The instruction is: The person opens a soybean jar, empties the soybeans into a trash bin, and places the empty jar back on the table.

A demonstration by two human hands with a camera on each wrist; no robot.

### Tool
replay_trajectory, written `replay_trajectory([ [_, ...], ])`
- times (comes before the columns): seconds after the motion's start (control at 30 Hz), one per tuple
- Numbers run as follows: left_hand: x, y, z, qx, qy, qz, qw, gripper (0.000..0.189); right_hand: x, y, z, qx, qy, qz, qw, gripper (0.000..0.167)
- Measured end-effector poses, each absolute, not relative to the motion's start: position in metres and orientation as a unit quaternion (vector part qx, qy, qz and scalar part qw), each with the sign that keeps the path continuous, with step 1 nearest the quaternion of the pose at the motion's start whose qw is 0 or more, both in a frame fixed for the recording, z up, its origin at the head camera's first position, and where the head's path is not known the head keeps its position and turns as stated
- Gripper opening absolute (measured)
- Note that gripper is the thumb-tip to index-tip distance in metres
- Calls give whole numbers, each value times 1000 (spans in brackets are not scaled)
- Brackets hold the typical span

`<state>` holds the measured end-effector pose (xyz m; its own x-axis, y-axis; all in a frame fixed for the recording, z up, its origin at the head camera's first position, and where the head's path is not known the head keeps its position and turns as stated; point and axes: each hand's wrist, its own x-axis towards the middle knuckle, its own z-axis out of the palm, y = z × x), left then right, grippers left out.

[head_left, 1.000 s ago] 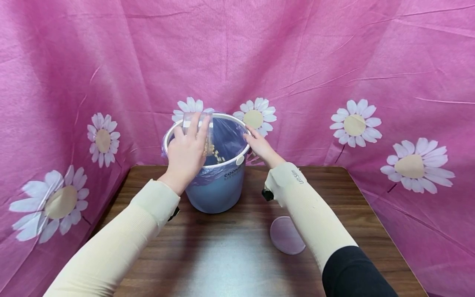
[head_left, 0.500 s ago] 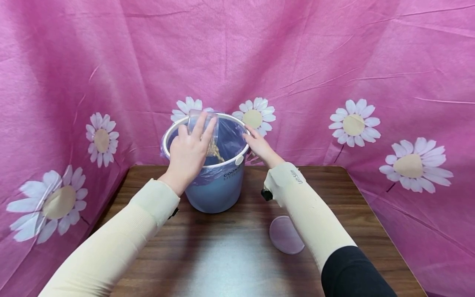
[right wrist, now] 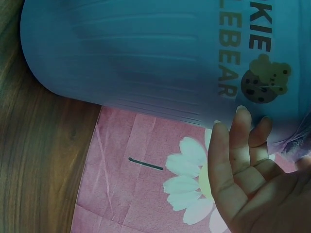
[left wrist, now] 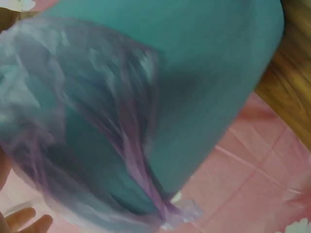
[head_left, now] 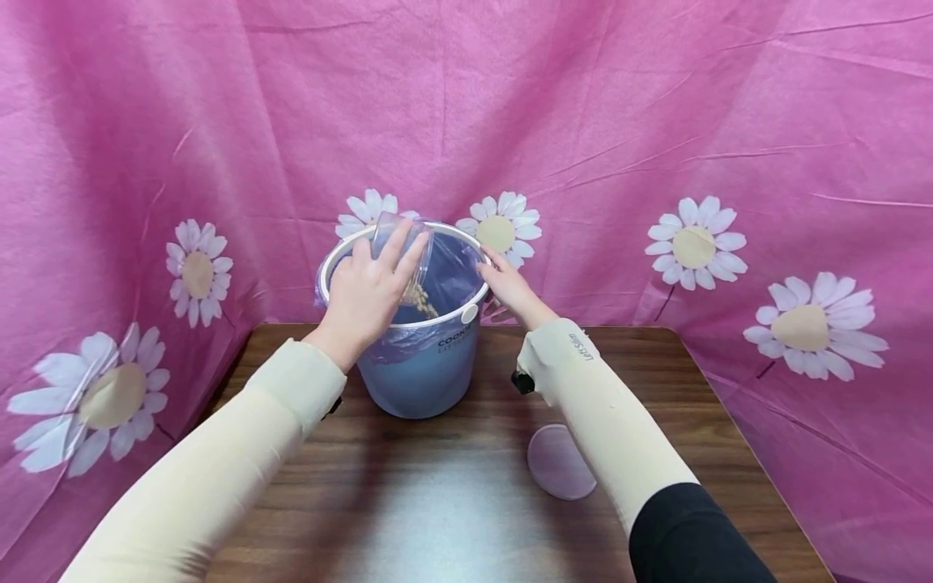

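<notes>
A blue trash can (head_left: 419, 385) with a white rim stands at the back of the table, a thin purple bag (head_left: 455, 267) lining it and folded over its rim. Over its mouth my left hand (head_left: 364, 295) holds a clear plastic container (head_left: 385, 227), tipped down to the right. Small tan pieces (head_left: 421, 301) show at the container's low end, inside the can. My right hand (head_left: 513, 291) grips the rim on the right, fingers (right wrist: 238, 145) along the outer wall. Only a few left fingertips (left wrist: 36, 224) appear in the left wrist view.
A round, clear lid-like disc (head_left: 557, 461) lies on the wooden table (head_left: 452, 518) beside the right forearm. A pink cloth (head_left: 583, 121) with daisies hangs behind the table and along both sides.
My left hand has shifted slightly right, tilting the container further as tan pieces spill from it into the can. The right hand stays at the rim.
</notes>
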<state>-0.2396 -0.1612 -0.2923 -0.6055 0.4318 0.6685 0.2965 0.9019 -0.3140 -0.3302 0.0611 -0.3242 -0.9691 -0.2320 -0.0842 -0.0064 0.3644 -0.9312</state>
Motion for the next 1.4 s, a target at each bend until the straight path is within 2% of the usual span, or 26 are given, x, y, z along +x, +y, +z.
replay_trajectory([
  [0.33,-245,-177,-287,-261,-857,104,433,61,-330,59,-325,-67,814,-567,104,56],
  [0.8,-243,-176,-275,-265,-866,136,401,65,-331,60,-325,-68,816,-565,99,56],
  [1.03,-244,-173,-273,-283,-850,153,418,63,-332,61,-325,-72,818,-562,96,56],
  [1.27,-249,-173,-277,-284,-853,178,400,62,-332,62,-326,-69,825,-553,97,56],
  [1.4,-249,-170,-278,-289,-847,182,408,63,-331,62,-326,-74,819,-561,95,56],
])
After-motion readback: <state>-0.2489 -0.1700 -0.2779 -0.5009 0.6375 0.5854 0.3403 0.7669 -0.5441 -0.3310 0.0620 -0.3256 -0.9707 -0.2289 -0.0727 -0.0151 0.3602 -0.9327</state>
